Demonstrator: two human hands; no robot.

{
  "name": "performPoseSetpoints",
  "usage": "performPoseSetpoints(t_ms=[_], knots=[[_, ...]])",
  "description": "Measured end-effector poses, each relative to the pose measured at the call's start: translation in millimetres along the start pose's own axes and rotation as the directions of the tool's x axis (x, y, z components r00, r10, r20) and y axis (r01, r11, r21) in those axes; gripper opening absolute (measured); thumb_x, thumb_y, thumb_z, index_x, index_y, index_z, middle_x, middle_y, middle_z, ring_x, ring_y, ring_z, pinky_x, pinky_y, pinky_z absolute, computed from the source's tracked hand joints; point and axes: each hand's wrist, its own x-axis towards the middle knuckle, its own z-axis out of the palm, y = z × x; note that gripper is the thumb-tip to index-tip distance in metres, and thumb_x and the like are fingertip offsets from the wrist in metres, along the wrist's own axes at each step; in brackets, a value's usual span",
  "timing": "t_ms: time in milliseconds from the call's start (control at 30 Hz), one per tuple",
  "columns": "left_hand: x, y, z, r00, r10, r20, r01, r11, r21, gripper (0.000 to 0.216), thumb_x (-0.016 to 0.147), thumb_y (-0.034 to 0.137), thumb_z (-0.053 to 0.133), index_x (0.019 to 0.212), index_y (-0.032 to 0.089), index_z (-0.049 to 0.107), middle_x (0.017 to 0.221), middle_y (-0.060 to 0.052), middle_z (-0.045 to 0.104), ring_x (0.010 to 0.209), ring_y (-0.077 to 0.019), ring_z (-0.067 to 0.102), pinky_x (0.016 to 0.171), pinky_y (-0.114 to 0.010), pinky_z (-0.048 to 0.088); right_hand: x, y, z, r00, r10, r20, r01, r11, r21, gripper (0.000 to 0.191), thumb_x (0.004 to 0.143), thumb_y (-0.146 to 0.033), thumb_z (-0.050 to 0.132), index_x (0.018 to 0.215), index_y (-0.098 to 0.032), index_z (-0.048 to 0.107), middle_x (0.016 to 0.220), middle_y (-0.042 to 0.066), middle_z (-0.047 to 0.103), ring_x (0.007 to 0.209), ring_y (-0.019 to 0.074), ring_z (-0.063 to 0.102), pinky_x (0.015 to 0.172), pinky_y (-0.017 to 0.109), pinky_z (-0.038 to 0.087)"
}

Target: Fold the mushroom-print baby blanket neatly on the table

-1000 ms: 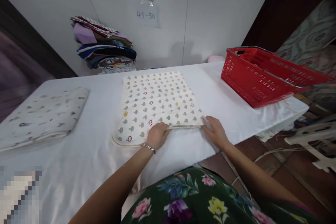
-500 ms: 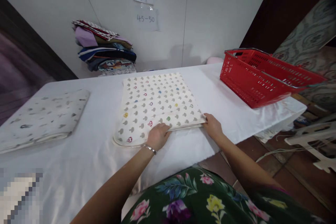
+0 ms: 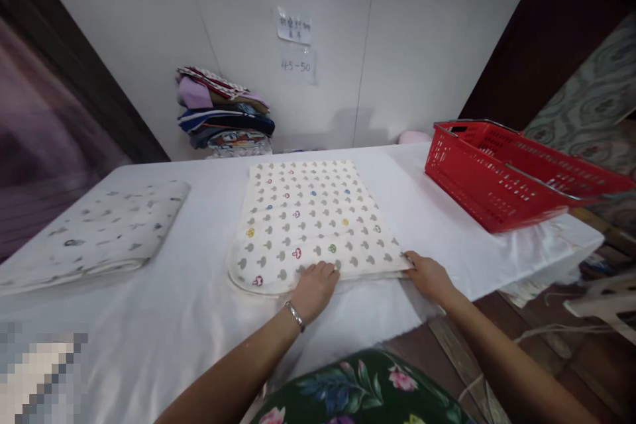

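A folded cream cloth (image 3: 313,212) with grey and coloured mushroom prints lies flat in the middle of the white-covered table. My left hand (image 3: 316,288), a bracelet at its wrist, is closed over the middle of the cloth's near edge, thumb hidden. At the near right corner my right hand (image 3: 431,278) pinches the layered edge between thumb and fingers. Off to the left rests another folded white cloth (image 3: 106,228) with small dark prints, apart from both hands.
A red plastic basket (image 3: 477,182) stands on the table's right end. Against the wall is a stack of folded fabrics (image 3: 226,116). Paper signs (image 3: 297,66) hang on the wall. A white stool (image 3: 609,305) and cables are on the floor at right.
The view has tilted, so the table and everything on it appear lower and further right. Both hands keep their holds on the mushroom-print cloth's near edge.
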Motion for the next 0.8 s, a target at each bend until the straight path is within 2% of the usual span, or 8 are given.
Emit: performPoseSetpoints(t_ms=[133,300,367,433,533,600,700,800], knots=[[-4,-2,3,1.0,-0.007,-0.009,0.006,0.999,-0.044,0.011,0.085,0.012,0.047,0.09,0.017,0.055,0.087,-0.005,0.055,0.083,-0.0176,0.049,0.072,-0.032,0.041,5,6,-19,0.98,-0.175,0.096,0.161,0.978,0.135,0.043,0.078,-0.045,0.051,0.114,-0.022,0.055,0.092,0.007,0.067,0.081,0.0235,0.062,0.066,0.031,0.044],[-5,0,5,0.999,-0.042,0.004,0.043,0.997,-0.07,0.011,0.085,0.013,0.048,0.091,0.018,0.055,0.088,-0.004,0.055,0.085,-0.0179,0.049,0.074,-0.032,0.04,31,-27,-52,0.926,-0.312,-0.211,0.364,0.886,0.288,0.037,0.083,-0.043,0.045,0.11,-0.023,0.058,0.113,0.007,0.06,0.092,0.0211,0.06,0.068,0.03,0.049],[-6,1,5,0.998,-0.056,0.008,0.057,0.995,-0.087,0.01,0.085,0.014,0.049,0.091,0.019,0.055,0.088,-0.003,0.055,0.085,-0.018,0.048,0.074,-0.032,0.04,48,-61,-54,0.848,-0.455,-0.271,0.525,0.785,0.328,0.03,0.087,-0.038,0.041,0.104,-0.024,0.061,0.107,0.005,0.063,0.092,0.0191,0.06,0.065,0.028,0.05],[-6,1,6,0.998,-0.07,0.005,0.07,0.992,-0.101,0.009,0.085,0.015,0.048,0.09,0.019,0.055,0.087,-0.003,0.056,0.084,-0.0178,0.048,0.074,-0.031,0.039,71,-96,-47,0.722,-0.62,-0.307,0.691,0.661,0.292,0.028,0.088,-0.034,0.041,0.104,-0.025,0.062,0.107,0.005,0.063,0.096,0.0181,0.059,0.075,0.03,0.05],[-7,1,10,0.996,-0.091,0.004,0.09,0.988,-0.129,0.008,0.086,0.017,0.046,0.087,0.019,0.054,0.085,-0.003,0.055,0.083,-0.0171,0.048,0.073,-0.031,0.039,119,-136,-30,0.535,-0.814,-0.226,0.845,0.515,0.145,0.031,0.088,-0.034,0.043,0.114,-0.025,0.059,0.121,0.006,0.056,0.112,0.0195,0.051,0.093,0.036,0.043],[-7,1,13,0.993,-0.116,0.021,0.118,0.98,-0.159,0.006,0.085,0.018,0.048,0.085,0.019,0.053,0.085,-0.003,0.055,0.082,-0.0168,0.047,0.071,-0.03,0.039,155,-149,-21,0.55,-0.826,-0.12,0.835,0.548,0.05,0.036,0.087,-0.041,0.046,0.117,-0.026,0.057,0.131,0.007,0.049,0.12,0.024,0.044,0.098,0.042,0.038],[-9,-2,18,0.99,-0.136,0.045,0.142,0.968,-0.208,0.002,0.082,0.019,0.051,0.084,0.019,0.052,0.086,-0.003,0.055,0.081,-0.0165,0.047,0.07,-0.029,0.039,195,-158,-14,0.693,-0.716,-0.079,0.718,0.696,-0.006,0.045,0.088,-0.049,0.038,0.125,-0.026,0.051,0.138,0.008,0.041,0.126,0.0274,0.037,0.1,0.048,0.034],[-10,-5,21,0.993,-0.107,0.057,0.118,0.961,-0.251,0.006,0.08,0.022,0.054,0.085,0.019,0.051,0.087,-0.003,0.055,0.081,-0.0168,0.048,0.069,-0.029,0.039,207,-167,-9,0.643,-0.76,-0.097,0.763,0.646,-0.005,0.05,0.091,-0.051,0.028,0.135,-0.028,0.039,0.146,0.006,0.026,0.133,0.0278,0.023,0.105,0.05,0.025]])
